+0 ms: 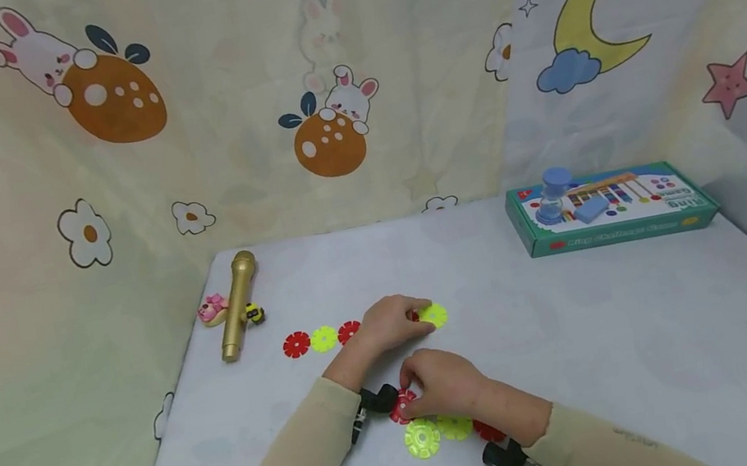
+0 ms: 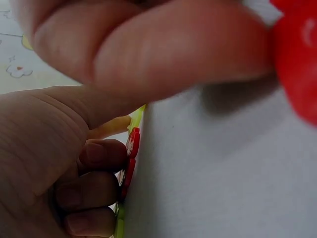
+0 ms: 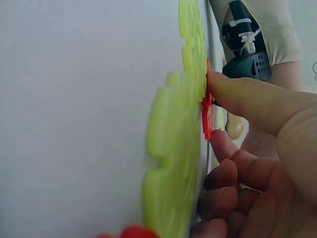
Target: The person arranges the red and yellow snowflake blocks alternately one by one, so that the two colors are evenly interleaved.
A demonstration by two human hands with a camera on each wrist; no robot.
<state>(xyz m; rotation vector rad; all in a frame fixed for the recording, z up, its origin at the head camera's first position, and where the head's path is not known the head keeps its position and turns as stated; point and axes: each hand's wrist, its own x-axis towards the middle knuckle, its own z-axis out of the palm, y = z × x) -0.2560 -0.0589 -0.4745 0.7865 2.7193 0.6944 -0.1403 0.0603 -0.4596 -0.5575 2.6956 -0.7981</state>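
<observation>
My left hand (image 1: 385,324) reaches over a row of flower-shaped plastic discs. Its thumb and forefinger pinch the yellow-green disc (image 1: 436,315) at the row's right end. Left of that hand lie a red disc (image 1: 296,344), a yellow-green disc (image 1: 324,338) and another red disc (image 1: 349,330); the hand hides the row's middle. Nearer the front, my right hand (image 1: 448,383) pinches a red disc (image 1: 403,408) between thumb and forefinger, at the table surface (image 3: 89,109). Just below lie two loose yellow-green discs (image 1: 422,439) and a red disc (image 1: 488,431), partly under the right wrist.
A gold microphone (image 1: 239,307) lies at the back left, between a pink figure (image 1: 212,309) and a small bee figure (image 1: 255,313). At the back right sits a green game box (image 1: 621,233). Patterned cloth (image 1: 239,148) hangs behind the table.
</observation>
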